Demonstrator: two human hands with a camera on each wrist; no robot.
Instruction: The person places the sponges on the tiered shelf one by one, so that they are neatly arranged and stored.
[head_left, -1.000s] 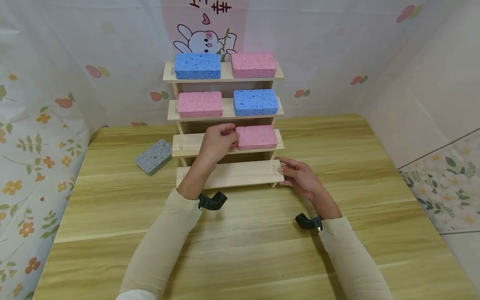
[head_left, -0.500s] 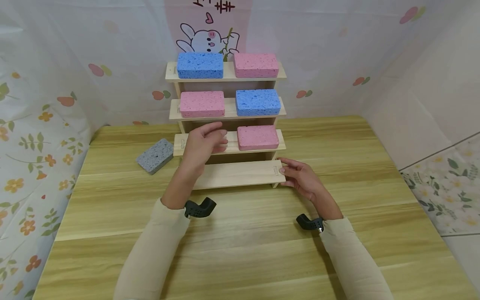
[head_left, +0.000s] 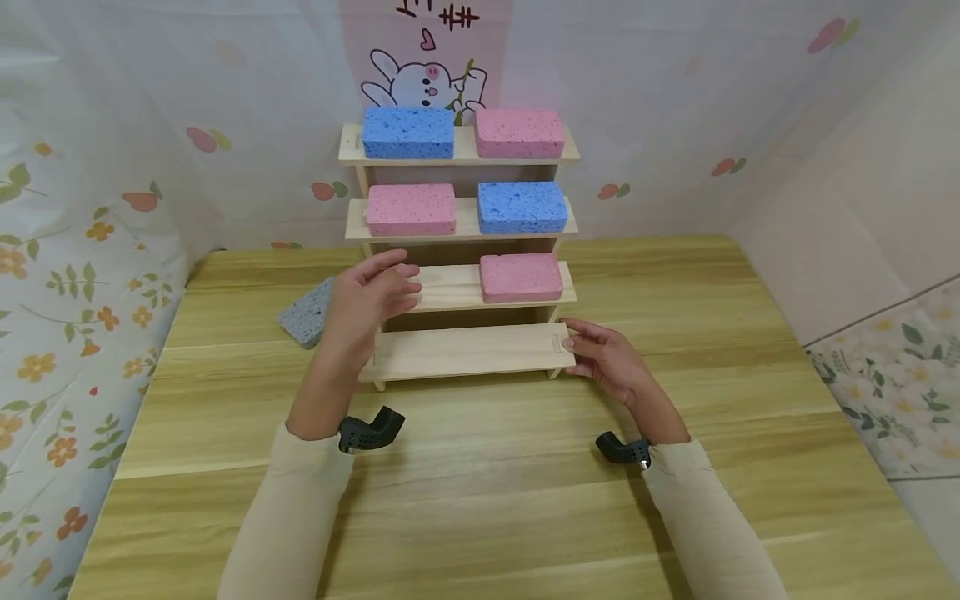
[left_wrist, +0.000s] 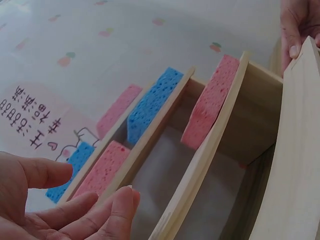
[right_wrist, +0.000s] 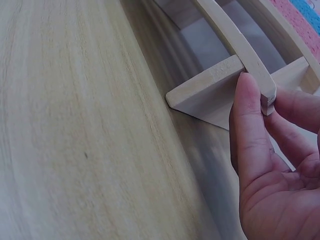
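A pale wooden stepped rack [head_left: 468, 352] stands on the table, its lowest board bare. My right hand [head_left: 606, 357] pinches the right end of that board; in the right wrist view the thumb [right_wrist: 248, 115] lies along the board's end, fingers on the other side. My left hand [head_left: 358, 307] hovers before the rack's left end, fingers spread and loosely bent, holding nothing. It partly hides a grey sponge [head_left: 306, 317] on the table. On the second-lowest board, a pink sponge [head_left: 521, 278] sits at the right, with bare wood to its left.
On the upper boards, a blue sponge [head_left: 408, 133] and a pink sponge [head_left: 520, 133] sit above a pink sponge [head_left: 411, 210] and a blue sponge [head_left: 522, 208]. A printed cloth [head_left: 660, 92] hangs close behind the rack. The wooden table [head_left: 480, 500] extends in front.
My left hand has drawn away leftward from the pink sponge on the second-lowest board, and now overlaps the grey sponge. My right hand keeps its place at the lowest board's end.
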